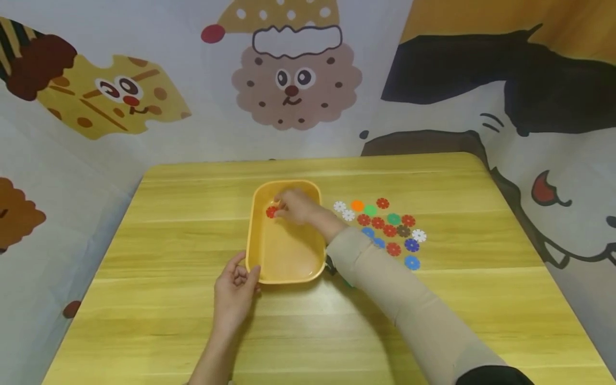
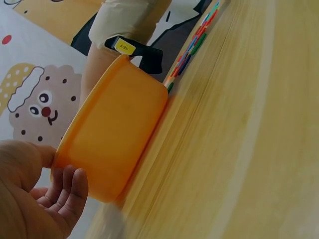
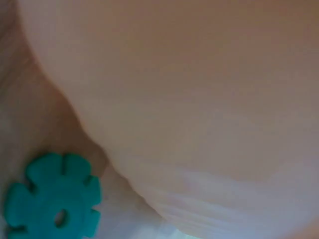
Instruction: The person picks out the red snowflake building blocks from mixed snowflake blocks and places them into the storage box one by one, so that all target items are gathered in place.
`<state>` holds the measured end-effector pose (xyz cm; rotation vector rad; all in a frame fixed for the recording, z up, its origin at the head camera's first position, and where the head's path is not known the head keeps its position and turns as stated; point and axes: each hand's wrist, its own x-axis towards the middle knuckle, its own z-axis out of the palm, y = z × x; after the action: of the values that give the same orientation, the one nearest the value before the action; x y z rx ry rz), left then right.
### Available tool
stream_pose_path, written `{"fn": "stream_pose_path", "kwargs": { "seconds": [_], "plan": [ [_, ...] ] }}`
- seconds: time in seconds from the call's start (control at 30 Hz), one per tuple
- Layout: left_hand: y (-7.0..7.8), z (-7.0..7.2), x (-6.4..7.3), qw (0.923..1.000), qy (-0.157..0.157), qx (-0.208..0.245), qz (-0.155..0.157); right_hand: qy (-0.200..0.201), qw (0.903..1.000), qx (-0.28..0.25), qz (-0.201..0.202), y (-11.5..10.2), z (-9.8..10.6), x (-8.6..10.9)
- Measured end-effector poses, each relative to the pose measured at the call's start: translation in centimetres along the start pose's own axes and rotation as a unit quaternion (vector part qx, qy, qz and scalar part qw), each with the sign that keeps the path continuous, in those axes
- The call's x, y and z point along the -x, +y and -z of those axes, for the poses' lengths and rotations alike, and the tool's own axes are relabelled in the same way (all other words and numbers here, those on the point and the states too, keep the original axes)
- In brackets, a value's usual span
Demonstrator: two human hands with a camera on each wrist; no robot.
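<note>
A yellow-orange plastic tray (image 1: 289,262) stands on the wooden table, its side wall (image 2: 117,129) large in the left wrist view. My left hand (image 1: 234,294) grips its near left corner, thumb over the rim and fingers outside. Inside the tray, toward its far end, my right hand (image 1: 298,206) pinches a red flower-shaped plastic disc (image 1: 271,212) at its fingertips. The right wrist view is mostly filled by blurred skin, with a green notched disc (image 3: 52,199) at its lower left.
Right of the tray lie several loose notched discs, among them an orange disc (image 1: 357,205), a white disc (image 1: 419,235) and a blue disc (image 1: 412,262). The right sleeve (image 1: 404,299) passes over some of them. A cartoon-printed cloth (image 1: 192,144) hangs behind the table (image 1: 159,256).
</note>
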<state>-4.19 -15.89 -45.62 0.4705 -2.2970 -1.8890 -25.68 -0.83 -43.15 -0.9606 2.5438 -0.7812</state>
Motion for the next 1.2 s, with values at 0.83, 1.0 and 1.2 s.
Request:
{"fn": "stream_pose_path", "kwargs": {
  "seconds": [0.83,1.0,1.2],
  "plan": [
    [0.5,-0.6,0.2,0.9975,0.035,0.051,0.033,0.202,0.9745,-0.050,0.086,3.5,2.6,7.1],
    [0.5,-0.6,0.2,0.9974,0.038,0.055,0.026,0.227,0.9687,-0.056,0.084,4.1,2.9,9.2],
    [0.5,-0.7,0.3,0.9975,0.036,0.054,0.028,0.230,0.9687,-0.046,0.080,4.9,2.9,11.4]
  ]
}}
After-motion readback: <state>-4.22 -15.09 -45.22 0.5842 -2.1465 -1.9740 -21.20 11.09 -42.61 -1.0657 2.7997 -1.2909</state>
